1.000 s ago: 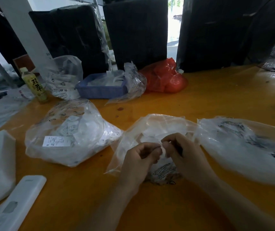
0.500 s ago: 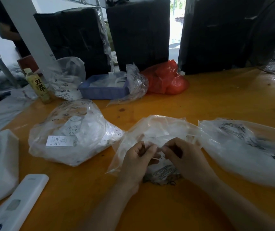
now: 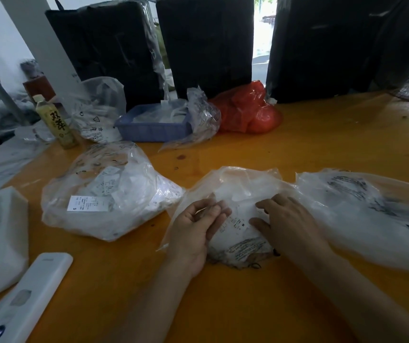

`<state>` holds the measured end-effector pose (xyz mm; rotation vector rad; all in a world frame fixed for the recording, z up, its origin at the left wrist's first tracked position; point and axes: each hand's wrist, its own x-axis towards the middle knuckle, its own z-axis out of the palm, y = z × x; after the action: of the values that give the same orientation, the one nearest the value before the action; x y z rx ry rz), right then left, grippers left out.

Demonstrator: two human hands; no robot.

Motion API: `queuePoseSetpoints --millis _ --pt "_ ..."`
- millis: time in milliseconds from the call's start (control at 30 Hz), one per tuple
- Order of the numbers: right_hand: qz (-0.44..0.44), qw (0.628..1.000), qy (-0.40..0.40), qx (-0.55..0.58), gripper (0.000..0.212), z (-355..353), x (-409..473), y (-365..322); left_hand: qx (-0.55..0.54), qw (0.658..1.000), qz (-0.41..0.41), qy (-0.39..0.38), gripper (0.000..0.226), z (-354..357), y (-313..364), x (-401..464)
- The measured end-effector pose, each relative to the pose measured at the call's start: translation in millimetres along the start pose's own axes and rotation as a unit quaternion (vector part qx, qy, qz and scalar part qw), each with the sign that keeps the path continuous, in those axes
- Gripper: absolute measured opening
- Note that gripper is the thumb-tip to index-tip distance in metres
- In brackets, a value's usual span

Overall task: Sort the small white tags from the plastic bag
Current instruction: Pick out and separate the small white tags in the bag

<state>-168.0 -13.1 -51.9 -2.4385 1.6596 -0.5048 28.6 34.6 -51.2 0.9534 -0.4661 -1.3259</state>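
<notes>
One view only — a wide-angle camera on the person's head, looking forward and down over the orange table [image 3: 322, 144]. It sits close above both forearms, which enter from the bottom edge, and the lens bends the edges — the far black bundles [image 3: 208, 43] lean outward. No second view shares the scene.

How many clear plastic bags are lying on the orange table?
5: under the hands, right of them, left with tags, beside the bottle, draped at the blue tray. Others may be hidden.
</notes>
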Motion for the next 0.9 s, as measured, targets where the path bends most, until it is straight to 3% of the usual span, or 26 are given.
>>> queuePoseSetpoints --millis 200,300,400,467,567,667,800,900 --pt "-0.027 0.999 -0.040 -0.019 0.051 -3 -1 -1 -0.011 1.000 -0.004 -0.004 0.029 2 -2 1" --pt "-0.028 0.999 -0.025 0.003 0.037 -1 -3 -2 0.008 1.000 -0.002 -0.002 0.027 3 -3 0" --pt "-0.025 0.998 0.047 0.043 0.020 0 -5 -3 0.056 0.998 0.005 -0.006 0.028 2 -2 -3" --pt "-0.028 0.996 0.055 0.059 0.026 0 -5 -3 0.071 0.997 0.005 -0.005 0.022 2 -2 -4" --pt "-0.036 0.999 -0.002 0.033 0.041 2 -5 -2 0.072 0.997 0.007 0.003 0.015 2 -3 -3" --pt "-0.039 0.998 0.025 0.037 0.031 4 -5 -1 0.042 0.999 -0.003 0.000 0.022 -1 -4 -1" --pt "0.020 0.981 0.085 0.172 0.022 1 -5 -3 0.026 1.000 0.008 -0.006 0.026 1 -4 0" --pt "0.067 0.925 0.075 0.367 0.027 -6 -4 -3 0.064 0.998 0.030 -0.005 0.037 1 -6 0"
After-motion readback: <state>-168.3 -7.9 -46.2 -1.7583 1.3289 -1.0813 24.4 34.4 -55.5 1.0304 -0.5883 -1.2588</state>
